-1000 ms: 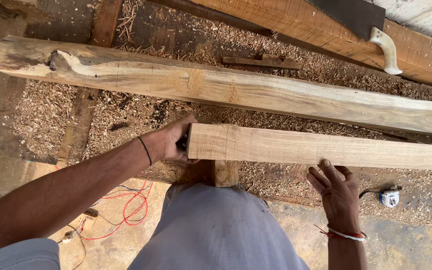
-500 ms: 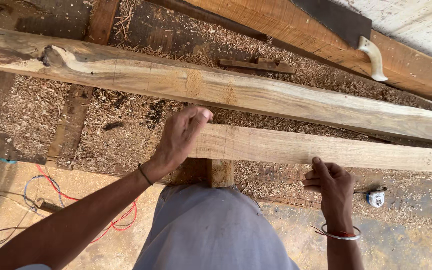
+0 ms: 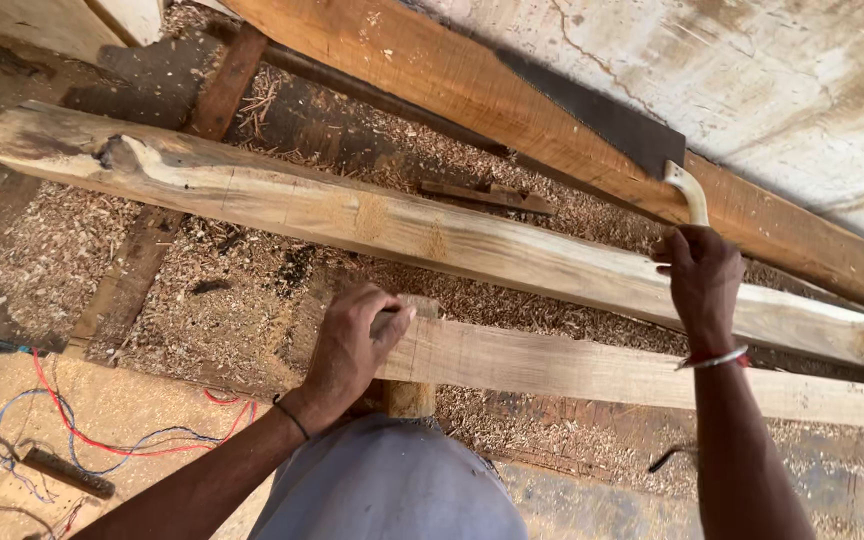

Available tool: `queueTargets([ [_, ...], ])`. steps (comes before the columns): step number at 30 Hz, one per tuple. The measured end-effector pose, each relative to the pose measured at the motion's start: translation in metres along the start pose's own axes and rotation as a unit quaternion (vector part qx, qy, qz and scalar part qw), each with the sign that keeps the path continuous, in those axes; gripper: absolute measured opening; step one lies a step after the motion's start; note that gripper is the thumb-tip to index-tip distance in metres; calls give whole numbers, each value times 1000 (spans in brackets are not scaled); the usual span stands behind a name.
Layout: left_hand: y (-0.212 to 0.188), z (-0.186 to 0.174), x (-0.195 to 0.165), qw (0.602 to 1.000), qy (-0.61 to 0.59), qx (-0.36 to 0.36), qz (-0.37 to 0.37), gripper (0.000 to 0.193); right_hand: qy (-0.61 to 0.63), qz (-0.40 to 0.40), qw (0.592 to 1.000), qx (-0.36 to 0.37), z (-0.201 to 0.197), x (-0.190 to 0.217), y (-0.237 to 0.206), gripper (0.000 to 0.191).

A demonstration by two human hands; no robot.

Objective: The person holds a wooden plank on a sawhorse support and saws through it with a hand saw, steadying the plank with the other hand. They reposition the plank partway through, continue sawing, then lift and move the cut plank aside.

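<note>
Over sawdust, left hand (image 3: 352,345) gripping plank (image 3: 652,372) end, right hand (image 3: 700,280) curled at saw handle (image 3: 690,192)

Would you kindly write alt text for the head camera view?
A person's left hand grips the end of a pale wooden plank, while the right hand reaches for a handsaw's handle. Longer beams and sawdust lie around.
</note>
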State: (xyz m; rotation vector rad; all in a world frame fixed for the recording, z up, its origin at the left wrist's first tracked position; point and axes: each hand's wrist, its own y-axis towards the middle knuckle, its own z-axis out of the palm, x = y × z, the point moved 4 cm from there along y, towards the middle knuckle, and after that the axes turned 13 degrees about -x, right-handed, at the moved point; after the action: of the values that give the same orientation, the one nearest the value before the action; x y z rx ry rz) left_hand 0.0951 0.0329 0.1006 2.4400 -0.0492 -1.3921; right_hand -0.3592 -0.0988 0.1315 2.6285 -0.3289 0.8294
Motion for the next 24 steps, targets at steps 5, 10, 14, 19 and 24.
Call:
queueTargets([
  [5, 2, -8, 2, 999, -31, -12, -20, 23, -195, -117, 974, 7, 30, -87, 80, 50],
  [10, 2, -13, 7, 980, -156, -3, -124, 39, -253, -88, 963, 35, 52, -124, 120, 69],
  [14, 0, -11, 10, 985, -115, 8, -130, 44, -243, -55, 966, 65, 70, -129, 131, 63],
  [19, -1, -6, 18, 988, -115, 0, -105, 47, -264, -133, 955, -23, 74, -123, 147, 78],
  [24, -4, -2, 23, 990, -110, -1, -91, 43, -200, 110, 961, 157, 68, -134, 132, 40],
])
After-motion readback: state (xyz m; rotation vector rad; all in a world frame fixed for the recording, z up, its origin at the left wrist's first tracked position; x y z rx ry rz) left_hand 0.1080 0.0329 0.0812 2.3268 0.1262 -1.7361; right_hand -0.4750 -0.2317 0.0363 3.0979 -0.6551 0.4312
